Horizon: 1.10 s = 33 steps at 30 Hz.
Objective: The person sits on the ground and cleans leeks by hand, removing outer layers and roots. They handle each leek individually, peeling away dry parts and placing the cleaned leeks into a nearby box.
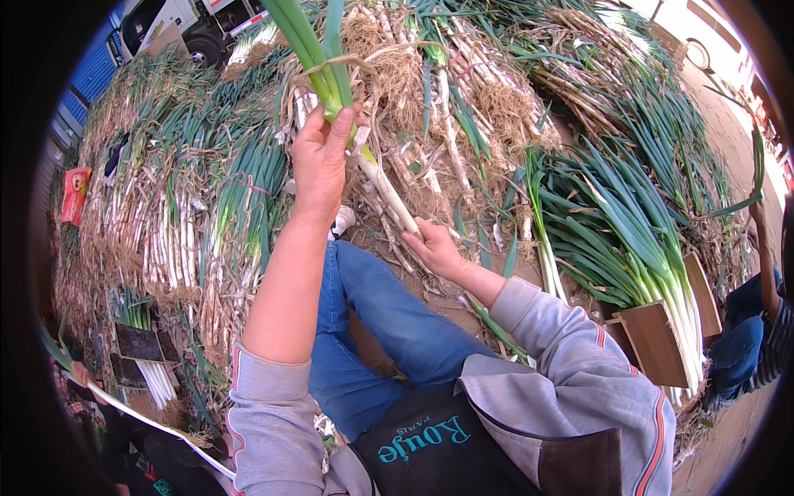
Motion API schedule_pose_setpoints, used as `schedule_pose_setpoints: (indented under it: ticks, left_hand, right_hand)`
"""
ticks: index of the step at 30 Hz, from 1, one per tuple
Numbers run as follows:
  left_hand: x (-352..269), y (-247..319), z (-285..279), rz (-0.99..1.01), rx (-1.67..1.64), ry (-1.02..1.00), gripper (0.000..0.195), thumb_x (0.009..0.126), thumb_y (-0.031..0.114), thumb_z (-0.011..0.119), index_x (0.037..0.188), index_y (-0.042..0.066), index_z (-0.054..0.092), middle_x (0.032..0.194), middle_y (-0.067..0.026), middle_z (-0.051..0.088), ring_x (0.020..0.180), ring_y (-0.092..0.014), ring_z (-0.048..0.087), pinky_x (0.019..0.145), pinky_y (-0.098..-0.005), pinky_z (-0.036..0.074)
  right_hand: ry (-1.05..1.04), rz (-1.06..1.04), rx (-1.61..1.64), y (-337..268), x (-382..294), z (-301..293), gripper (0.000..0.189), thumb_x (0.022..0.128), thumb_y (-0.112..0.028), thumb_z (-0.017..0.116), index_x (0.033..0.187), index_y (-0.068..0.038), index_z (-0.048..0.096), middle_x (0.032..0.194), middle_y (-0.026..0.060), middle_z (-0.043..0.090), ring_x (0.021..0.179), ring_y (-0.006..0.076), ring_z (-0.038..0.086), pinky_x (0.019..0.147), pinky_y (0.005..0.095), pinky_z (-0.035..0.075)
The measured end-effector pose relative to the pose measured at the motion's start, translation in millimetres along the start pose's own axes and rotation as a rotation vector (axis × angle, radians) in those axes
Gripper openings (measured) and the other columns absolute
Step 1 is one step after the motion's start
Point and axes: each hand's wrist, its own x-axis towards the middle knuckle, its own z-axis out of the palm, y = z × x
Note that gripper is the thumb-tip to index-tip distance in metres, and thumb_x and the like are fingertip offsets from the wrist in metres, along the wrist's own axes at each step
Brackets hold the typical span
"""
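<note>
A large Welsh onion [386, 189], white at the stem and green at the top, slants across the middle of the view. My left hand [319, 161] grips it where the stem turns to green leaves, thumb along the front. A dry, peeling leaf strip [347, 60] hangs off it there. At the lower end of the white stem, my right hand [436, 248] holds the base between thumb and fingers, hiding the root end. Below both hands, my legs in blue jeans [384, 297] are bent. Untrimmed onions with dry roots [490, 102] lie just beyond.
To the right, a wooden holder [657, 344] bears a bundle of cleaned onions [645, 248]. Piles of onions [167, 229] cover the ground at left. Another person's arm [766, 260] is at far right, another person's hand [82, 374] at lower left. A truck [186, 31] stands behind.
</note>
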Motion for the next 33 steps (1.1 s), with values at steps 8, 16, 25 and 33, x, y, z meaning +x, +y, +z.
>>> schedule_pose_setpoints:
  ticks: [8, 16, 25, 33]
  left_hand:
    - [-37.4, -47.2, -33.3, -0.225, -0.321, 0.185, 0.026, 0.091, 0.022, 0.044, 0.102, 0.0, 0.053, 0.098, -0.0086, 0.056, 0.09, -0.015, 0.052, 0.083, -0.0281, 0.039]
    - [-54.8, -74.0, -50.9, -0.343, -0.069, 0.021, 0.031, 0.091, 0.024, 0.044, 0.109, 0.0, 0.051, 0.099, -0.0058, 0.055, 0.09, -0.013, 0.05, 0.083, -0.0284, 0.038]
    - [-72.2, -88.0, -25.5, -0.198, 0.137, 0.274, 0.024, 0.089, 0.017, 0.048, 0.102, -0.001, 0.058, 0.101, -0.0046, 0.056, 0.093, -0.011, 0.049, 0.083, -0.0246, 0.037]
    - [-68.7, -82.5, -39.8, -0.238, -0.287, 0.244, 0.028, 0.09, 0.023, 0.043, 0.104, 0.0, 0.048, 0.087, -0.0061, 0.049, 0.081, -0.016, 0.047, 0.077, -0.0286, 0.039]
  right_hand:
    - [-0.135, 0.077, 0.43, -17.7, 19.6, -10.0, 0.039, 0.084, -0.026, 0.052, 0.113, -0.001, 0.049, 0.108, 0.0089, 0.055, 0.098, 0.0166, 0.052, 0.085, 0.0304, 0.042]
    - [-0.015, 0.266, 0.894, -55.2, 84.8, 16.5, 0.021, 0.081, -0.012, 0.059, 0.095, 0.004, 0.059, 0.083, 0.0054, 0.06, 0.07, 0.0091, 0.054, 0.062, 0.0211, 0.043]
    - [0.303, 0.253, 0.908, -27.5, 75.8, 57.4, 0.011, 0.084, -0.009, 0.055, 0.084, 0.001, 0.058, 0.071, 0.0018, 0.055, 0.061, 0.0061, 0.046, 0.054, 0.0206, 0.038]
    - [0.405, 0.483, 1.317, -19.4, 72.8, 45.5, 0.017, 0.091, -0.018, 0.042, 0.091, -0.002, 0.047, 0.076, 0.0058, 0.052, 0.061, 0.0146, 0.049, 0.056, 0.03, 0.043]
